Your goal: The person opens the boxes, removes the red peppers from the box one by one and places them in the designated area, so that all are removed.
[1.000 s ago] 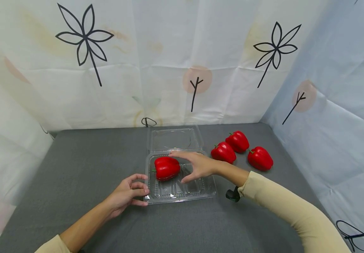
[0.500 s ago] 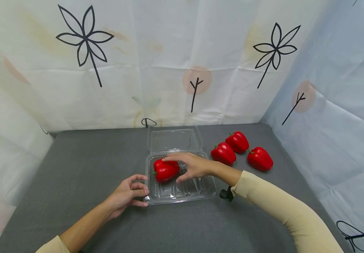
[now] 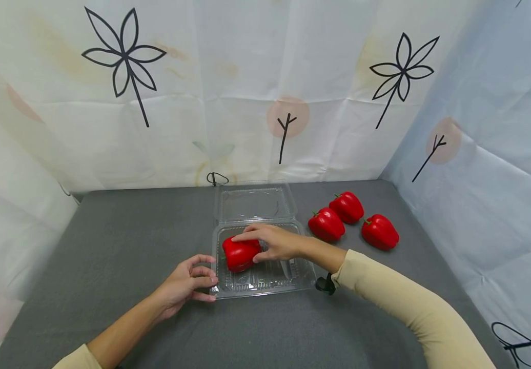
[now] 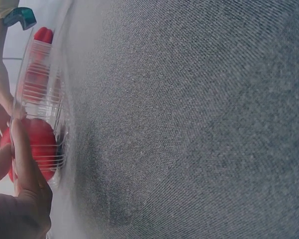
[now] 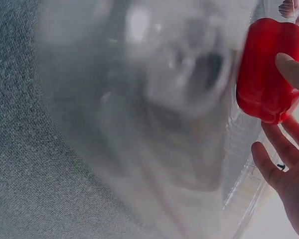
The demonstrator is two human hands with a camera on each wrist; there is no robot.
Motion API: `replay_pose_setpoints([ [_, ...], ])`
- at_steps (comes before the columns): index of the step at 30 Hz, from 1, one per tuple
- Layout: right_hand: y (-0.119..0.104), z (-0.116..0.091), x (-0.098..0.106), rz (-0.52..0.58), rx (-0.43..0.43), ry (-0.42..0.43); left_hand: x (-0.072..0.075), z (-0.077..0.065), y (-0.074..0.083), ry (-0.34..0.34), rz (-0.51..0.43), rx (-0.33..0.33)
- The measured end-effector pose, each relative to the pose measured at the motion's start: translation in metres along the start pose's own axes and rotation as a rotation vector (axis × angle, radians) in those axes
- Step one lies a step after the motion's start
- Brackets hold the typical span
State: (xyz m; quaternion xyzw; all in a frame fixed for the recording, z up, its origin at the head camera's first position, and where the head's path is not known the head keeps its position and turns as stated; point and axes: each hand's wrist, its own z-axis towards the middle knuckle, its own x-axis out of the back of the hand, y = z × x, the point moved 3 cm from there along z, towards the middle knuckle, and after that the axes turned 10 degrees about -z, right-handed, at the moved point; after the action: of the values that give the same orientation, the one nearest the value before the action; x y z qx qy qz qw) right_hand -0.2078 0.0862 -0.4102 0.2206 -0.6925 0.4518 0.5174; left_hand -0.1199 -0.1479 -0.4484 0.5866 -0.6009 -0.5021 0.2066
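A clear plastic clamshell container (image 3: 284, 287) lies on the grey cloth, its lid (image 3: 256, 202) folded back. Inside its left half is a red bell pepper (image 3: 240, 258). My right hand (image 3: 277, 243) grips that pepper from the right, with the thumb on its near side and the fingers on its far side. In the right wrist view, the thumb lies across the pepper (image 5: 263, 69) and fingertips touch its end. My left hand (image 3: 184, 284) holds the container's left rim between thumb and fingers. The left wrist view shows a finger along the outer wall, beside the pepper (image 4: 42, 137).
Several red bell peppers lie to the container's right: one nearest (image 3: 326, 224), one behind it (image 3: 346, 207) and one farther right (image 3: 380, 232). The grey cloth (image 3: 131, 246) reaches a patterned white curtain (image 3: 242, 118) at the back. Another curtain (image 3: 487, 205) borders the right side.
My right hand has moved left and slightly toward me and closed round the pepper in the container. That pepper has shifted a little toward me. My left hand has stayed in place.
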Motion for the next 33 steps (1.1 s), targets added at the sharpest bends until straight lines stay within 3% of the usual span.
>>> replay_pose_setpoints([
  [14, -0.004, -0.012, 0.007, -0.007, -0.056, 0.014, 0.000, -0.001, 0.001, -0.006, -0.004, -0.017],
  [33, 0.003, -0.081, 0.036, 0.064, -0.077, 0.155, 0.001, -0.001, -0.004, -0.048, -0.015, -0.065],
])
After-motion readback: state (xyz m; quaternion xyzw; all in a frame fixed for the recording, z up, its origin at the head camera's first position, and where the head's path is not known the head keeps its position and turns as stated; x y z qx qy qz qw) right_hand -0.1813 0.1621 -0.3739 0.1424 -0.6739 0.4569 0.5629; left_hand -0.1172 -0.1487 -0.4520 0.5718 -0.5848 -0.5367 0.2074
